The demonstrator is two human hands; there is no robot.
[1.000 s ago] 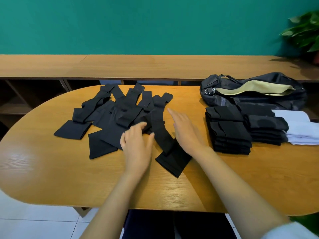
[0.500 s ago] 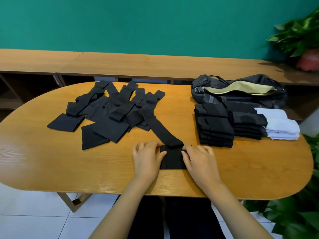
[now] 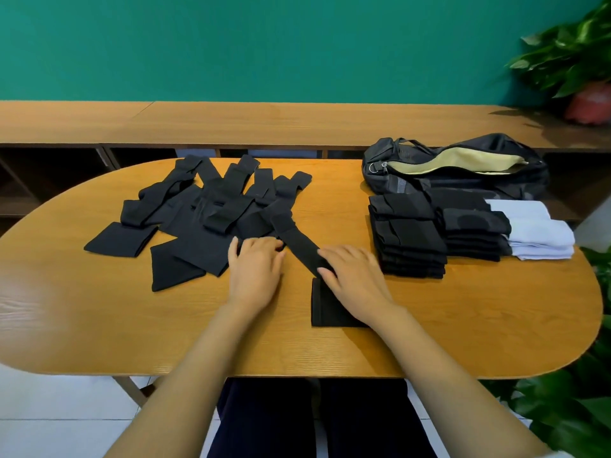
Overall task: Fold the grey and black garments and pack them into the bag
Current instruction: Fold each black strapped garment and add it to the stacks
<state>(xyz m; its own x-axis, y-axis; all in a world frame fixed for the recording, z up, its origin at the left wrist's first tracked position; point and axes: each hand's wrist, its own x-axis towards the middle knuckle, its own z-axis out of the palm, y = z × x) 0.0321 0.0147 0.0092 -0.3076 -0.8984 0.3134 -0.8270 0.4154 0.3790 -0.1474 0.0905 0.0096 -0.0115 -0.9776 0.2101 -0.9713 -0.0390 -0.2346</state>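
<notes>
Teal wall behind, oval wooden table (image 3: 463,325) in front. At the table's 6 o'clock lies the strip (image 3: 299,241), one long black garment. Its near end is already doubled into a flat pad under the right hand (image 3: 353,276), whose straight fingers press the crease without clasping it. The left hand (image 3: 256,269) rests at 9 o'clock of the strip, fingertips at the edge of the loose pile (image 3: 205,213); whether they pinch cloth I cannot tell. Folded stacks (image 3: 410,239) sit at 3 o'clock, a white stack (image 3: 535,233) beyond them, the open bag (image 3: 496,183) at 1 o'clock. Folding is the step in hand, I judge. Next, the free end wants drawing clear of the pile and laying over the pad, edges squared.
</notes>
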